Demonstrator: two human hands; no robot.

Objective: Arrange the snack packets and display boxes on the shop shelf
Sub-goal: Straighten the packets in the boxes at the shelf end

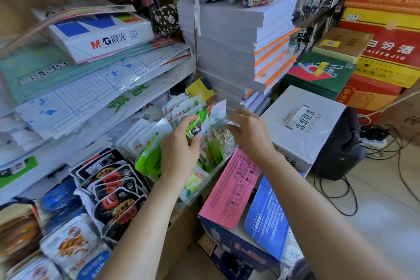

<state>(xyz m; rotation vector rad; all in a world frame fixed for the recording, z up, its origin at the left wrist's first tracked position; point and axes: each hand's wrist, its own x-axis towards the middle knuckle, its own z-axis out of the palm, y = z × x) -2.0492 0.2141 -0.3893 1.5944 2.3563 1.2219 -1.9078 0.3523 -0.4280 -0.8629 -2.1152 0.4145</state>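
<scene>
**Entry 1.** Green-and-white foil snack packets, filed on edge in a clear plastic display box at the right end of the brown shop shelf. I am standing them upright and face-forward, so that the labels are showing to anyone at the shelf.

**Entry 2.** My left hand, reaching in over the box. Its grip is curling round one bright green packet with a dark picture, held just above the row. I am holding it high, I judge, while looking for a slot to take it.

**Entry 3.** My right hand, level with the left and just beside it. Its grip is pinching the crumpled top of a white packet, thumb against fingertips. This is apparently tilting the rear of the row aside to open a gap.

**Entry 4.** Black-and-red printed packets, lying in an overlapping row just left of the box. Blue packets and orange-printed white packets are sitting further left, too blurred to read.

**Entry 5.** Pink-and-blue cardboard carton, standing just beside the box's right side; I cannot tell whether they are touching. A white cardboard carton is resting behind it.

**Entry 6.** Progress, as I judge it: the neighbouring rows are looking settled, while the green row is leaning unevenly and needing squaring.
</scene>
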